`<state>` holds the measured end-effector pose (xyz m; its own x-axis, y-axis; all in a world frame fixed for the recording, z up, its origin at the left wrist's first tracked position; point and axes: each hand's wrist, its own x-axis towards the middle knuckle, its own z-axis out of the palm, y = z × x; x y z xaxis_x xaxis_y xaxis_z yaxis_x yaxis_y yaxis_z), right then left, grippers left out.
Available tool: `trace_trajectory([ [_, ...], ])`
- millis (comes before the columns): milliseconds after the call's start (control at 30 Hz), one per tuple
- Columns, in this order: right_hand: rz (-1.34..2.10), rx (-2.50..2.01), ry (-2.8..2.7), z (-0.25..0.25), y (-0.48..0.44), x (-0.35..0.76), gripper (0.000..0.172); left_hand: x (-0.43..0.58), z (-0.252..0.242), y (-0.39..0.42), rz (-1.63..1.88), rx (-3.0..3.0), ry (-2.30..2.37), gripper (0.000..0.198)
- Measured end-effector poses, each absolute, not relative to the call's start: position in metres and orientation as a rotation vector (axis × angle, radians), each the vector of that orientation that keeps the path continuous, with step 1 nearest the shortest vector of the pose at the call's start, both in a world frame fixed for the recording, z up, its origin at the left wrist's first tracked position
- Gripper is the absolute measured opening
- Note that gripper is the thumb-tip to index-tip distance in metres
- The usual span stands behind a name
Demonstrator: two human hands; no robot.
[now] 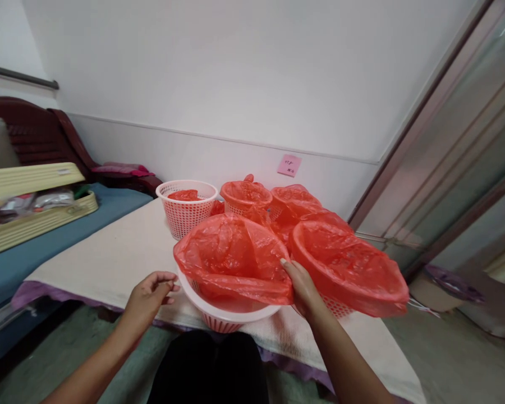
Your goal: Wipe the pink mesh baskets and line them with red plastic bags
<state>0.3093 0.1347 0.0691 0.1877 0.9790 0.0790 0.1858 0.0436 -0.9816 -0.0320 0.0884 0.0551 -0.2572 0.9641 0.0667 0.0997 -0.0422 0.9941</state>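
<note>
Right before me a pinkish-white plastic basket stands on the table, its near rim bare. A thin red plastic bag lines it and folds over its far and left rim. My right hand grips the bag's edge at the right side, thumb on top. Just off the basket's left rim, my left hand has loosely bent fingers and nothing visible in them. Close by on the right, another basket is covered by a red bag over its rim.
Behind stand a white basket with red plastic inside and two red-lined baskets, one at the left. The table has a cream cloth. A pink note is on the wall. To the left is a bed; a bin stands right.
</note>
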Motion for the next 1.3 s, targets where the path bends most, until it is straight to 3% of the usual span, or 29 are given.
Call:
trace_trajectory([
  [133, 0.908, -1.375, -1.217, 0.069, 0.133, 0.309, 0.047, -0.031, 0.071, 0.070, 1.582, 1.888, 1.463, 0.037],
  [233, 0.885, -1.363, -1.208, 0.068, 0.132, 0.306, 0.049, -0.019, 0.084, 0.063, 1.359, 2.655, 1.335, 0.054],
  [300, 0.857, -1.356, -1.203, 0.067, 0.129, 0.303, 0.051, -0.008, 0.086, 0.066, 1.234, 2.787, 1.360, 0.056],
  [467, 0.732, -1.376, -1.216, 0.064, 0.110, 0.300, 0.054, 0.005, 0.081, 0.082, 1.151, 2.782, 1.392, 0.054],
  [533, 0.522, -1.405, -1.290, 0.063, 0.100, 0.301, 0.054, 0.005, 0.081, 0.085, 1.100, 2.790, 1.318, 0.057],
  [633, 0.074, -1.379, -1.499, 0.063, 0.084, 0.299, 0.044, 0.002, 0.082, 0.088, 0.997, 2.795, 1.198, 0.065],
  [733, -0.136, -1.242, -1.673, 0.064, 0.069, 0.294, 0.031, -0.001, 0.082, 0.089, 0.998, 2.750, 1.137, 0.071],
  [933, -0.192, -1.131, -1.832, 0.055, 0.053, 0.287, 0.035, -0.003, 0.076, 0.083, 1.316, 2.729, 1.007, 0.049],
  [1133, -0.204, -1.136, -1.838, 0.049, 0.058, 0.289, 0.034, -0.013, 0.062, 0.077, 1.544, 2.862, 1.017, 0.045],
  [1300, -0.128, -1.095, -1.773, 0.046, 0.059, 0.283, 0.033, -0.017, 0.048, 0.075, 1.693, 2.263, 1.133, 0.031],
])
